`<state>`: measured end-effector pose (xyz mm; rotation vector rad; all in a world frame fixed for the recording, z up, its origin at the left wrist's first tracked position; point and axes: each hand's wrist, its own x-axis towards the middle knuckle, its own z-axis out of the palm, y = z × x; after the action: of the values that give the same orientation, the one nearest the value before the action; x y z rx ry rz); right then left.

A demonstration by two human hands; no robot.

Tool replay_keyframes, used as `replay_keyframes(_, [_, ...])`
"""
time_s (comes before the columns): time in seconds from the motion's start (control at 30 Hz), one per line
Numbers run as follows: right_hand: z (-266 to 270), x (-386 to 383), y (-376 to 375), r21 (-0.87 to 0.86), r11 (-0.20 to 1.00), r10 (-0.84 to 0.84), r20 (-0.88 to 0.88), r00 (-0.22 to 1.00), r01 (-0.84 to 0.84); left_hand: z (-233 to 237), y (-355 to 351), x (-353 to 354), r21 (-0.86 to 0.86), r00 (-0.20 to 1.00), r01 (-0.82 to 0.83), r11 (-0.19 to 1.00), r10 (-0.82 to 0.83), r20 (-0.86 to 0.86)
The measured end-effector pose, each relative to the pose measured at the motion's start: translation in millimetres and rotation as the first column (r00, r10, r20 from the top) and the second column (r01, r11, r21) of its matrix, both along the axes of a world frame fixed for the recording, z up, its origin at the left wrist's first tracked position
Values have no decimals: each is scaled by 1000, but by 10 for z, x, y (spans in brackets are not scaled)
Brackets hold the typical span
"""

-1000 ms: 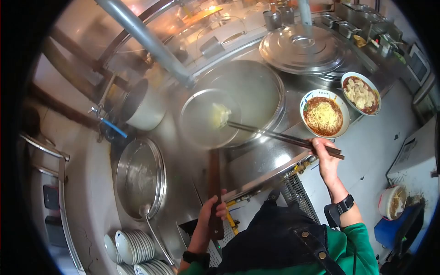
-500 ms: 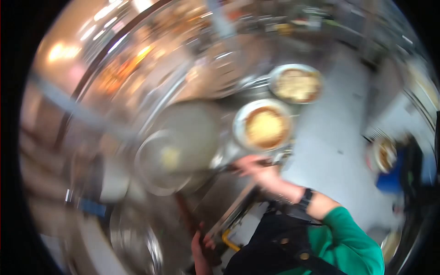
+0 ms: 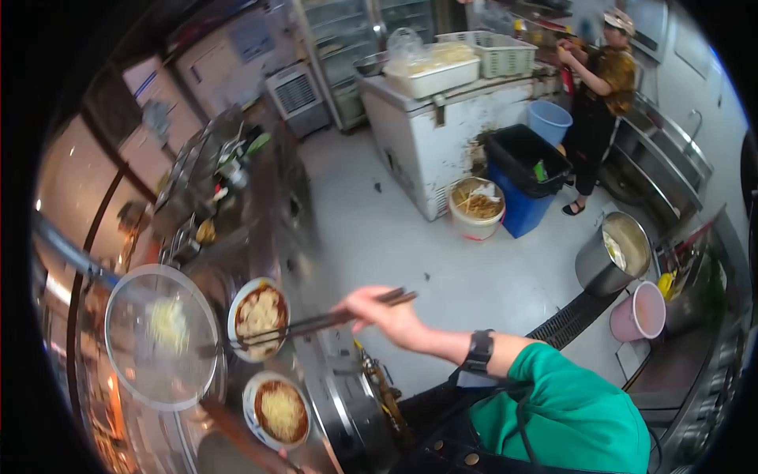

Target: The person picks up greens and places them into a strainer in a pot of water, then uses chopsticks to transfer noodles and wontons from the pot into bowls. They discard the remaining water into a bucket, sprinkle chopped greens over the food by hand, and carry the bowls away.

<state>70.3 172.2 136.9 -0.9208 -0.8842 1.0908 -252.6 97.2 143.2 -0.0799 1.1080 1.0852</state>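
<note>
My right hand is closed around long dark chopsticks, whose tips reach left over a bowl to the strainer's rim. A round mesh strainer with pale noodles in it is at the left; its brown wooden handle runs down to my left hand. Only a little of that hand shows at the bottom edge, closed on the handle. The first bowl holds pale pieces in red-brown sauce. Nearer me, a second bowl holds noodles in similar sauce.
A white chest freezer with crates stands at the back. Beside it are a food-filled bucket, a blue bin and a blue tub. Another person stands at upper right. A metal pot and pink bucket are right.
The view has swung right, showing the floor, freezer and other person. The bowls and strainer now appear farther left. The chopsticks now stretch across the upper bowl.
</note>
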Motion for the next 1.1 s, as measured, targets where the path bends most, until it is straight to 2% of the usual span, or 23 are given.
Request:
replay_keyframes(0.03, [72,312,-46,47,995,-89,28,996,88,92,225,302,-183,908,-124,975,186,375])
replay_keyframes(0.07, [88,628,-84,85,984,-158,4,987,157,24,398,524,70,974,202,977,-208,89])
replay_keyframes(0.1, [77,951,-128,122,967,-221,-20,975,222,-117,601,788,208,827,549,809,-490,-276])
replay_keyframes(0.17, [-69,1665,-180,87,918,-391,46,919,386,-608,1178,1474,537,739,600,593,-667,-90])
replay_keyframes(0.23, [-112,2726,-419,79,797,-602,31,798,599,-205,1487,3024,346,513,853,390,-751,-416])
replay_keyframes(0.27, [-201,3097,-496,66,743,-667,6,745,665,-212,1579,3497,326,496,862,389,-782,-377])
replay_keyframes(0.37, [-282,3970,-693,-5,571,-820,-30,571,821,-218,1785,4837,257,306,946,200,-812,-496])
replay_keyframes(0.43, [-338,4406,-789,-26,483,-873,-81,480,875,-385,1884,5601,235,208,968,85,-799,-565])
replay_keyframes(0.47, [-332,4582,-819,-40,430,-902,-53,428,902,-470,1924,5944,230,185,971,62,-804,-565])
replay_keyframes(0.53, [-459,4967,-868,-45,347,-937,-43,345,937,-621,2017,6568,171,101,985,-21,-733,-673])
replay_keyframes(0.57, [-502,5136,-896,-46,287,-958,-25,286,957,-707,2064,6831,166,73,985,-56,-730,-680])
replay_keyframes(0.63, [-549,5390,-962,-57,204,-979,-36,202,977,-865,2163,7275,145,35,981,-126,-622,-782])
replay_keyframes(0.7, [-553,5583,-1050,-6,96,-995,-14,96,995,-955,2247,7621,149,10,972,-184,-595,-803])
replay_keyframes(0.77, [-603,5756,-1128,80,22,-999,-26,24,997,-995,2367,7910,150,13,957,-250,-478,-879])
replay_keyframes(0.83, [-623,5910,-1116,26,-58,-998,-11,-58,998,-1062,2525,8164,122,-22,938,-325,-408,-913])
replay_keyframes(0.87, [-825,6039,-996,1,-59,-998,27,-59,998,-1118,2567,8253,83,-53,927,-366,-346,-937])
replay_keyframes(0.9, [-1194,6248,-768,-113,51,-976,206,74,992,-1167,2550,8351,81,-83,931,-356,-421,-903])
replay_keyframes(0.93, [-1439,6402,-558,-111,47,-987,148,64,993,-1214,2599,8483,115,-63,928,-355,-455,-888])
replay_keyframes(1.0, [-1438,6671,-368,-89,41,-994,98,50,995,-1208,2715,8767,171,-29,920,-352,-495,-868])
replay_keyframes(1.07, [-1212,6668,-337,-103,86,-976,193,105,991,-1143,2904,8794,49,-164,953,-299,-645,-746])
replay_keyframes(1.1, [-1103,6639,-394,-8,86,-952,296,84,996,-1146,2953,8792,33,-178,954,-300,-647,-742])
